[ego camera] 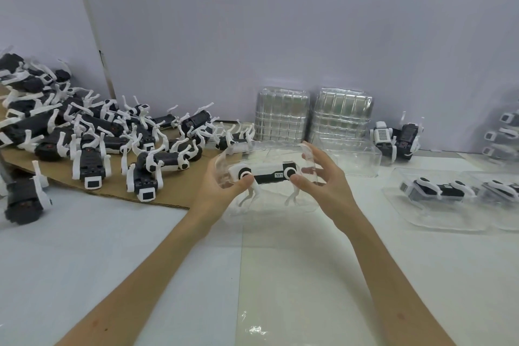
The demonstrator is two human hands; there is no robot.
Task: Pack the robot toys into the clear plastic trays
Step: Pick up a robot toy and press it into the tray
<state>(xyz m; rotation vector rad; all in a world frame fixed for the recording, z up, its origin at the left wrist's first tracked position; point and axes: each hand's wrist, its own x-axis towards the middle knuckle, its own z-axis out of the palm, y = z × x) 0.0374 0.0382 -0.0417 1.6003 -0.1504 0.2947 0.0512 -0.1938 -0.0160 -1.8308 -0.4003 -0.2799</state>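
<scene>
A black and white robot dog toy (266, 173) lies on its side inside a clear plastic tray (269, 152) held above the white table. My left hand (222, 191) grips the tray's left end, its thumb pressing on the toy's front leg joint. My right hand (323, 180) grips the right end, thumb on the rear joint, fingers curled over the tray's far rim. A big pile of loose robot toys (92, 132) covers a brown cardboard sheet (157, 194) at the left.
Two stacks of empty clear trays (283, 115) (341, 115) stand against the back wall. An empty tray (362, 160) lies behind my right hand. Packed trays (438, 196) sit at the right, with more toys (396, 140) behind them and at the right edge.
</scene>
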